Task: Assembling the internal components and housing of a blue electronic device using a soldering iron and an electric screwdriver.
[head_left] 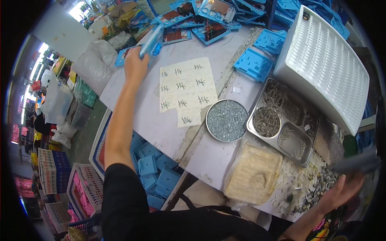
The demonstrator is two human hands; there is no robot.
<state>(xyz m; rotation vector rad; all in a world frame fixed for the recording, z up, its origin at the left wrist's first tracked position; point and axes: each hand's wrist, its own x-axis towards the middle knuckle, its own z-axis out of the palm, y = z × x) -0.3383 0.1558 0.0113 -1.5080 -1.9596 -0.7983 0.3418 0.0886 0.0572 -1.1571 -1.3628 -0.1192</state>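
Note:
My left hand [136, 66] is stretched out to the far left of the table, its fingers closed round a blue plastic case [152, 41]. Beneath and beside that case lies another blue case with wiring [120, 58]. At the right edge my right hand [345, 192] is at a dark grey, elongated tool [356, 161], whose kind is too blurred to make out; the fingers seem wrapped round it, partly hidden. Blue cases with red-brown boards and thin wires [217, 34] are piled at the far side. Two empty-looking blue shells [254, 64] lie right of centre.
A paper sheet with handwritten marks [189, 90] lies mid-table. Beside it stand a round tin of small metal pieces [227, 119] and a divided steel tray of screws [277, 138]. A white ridged panel [321, 60] leans at right. Below the table edge, blue parts [155, 170] fill a bin.

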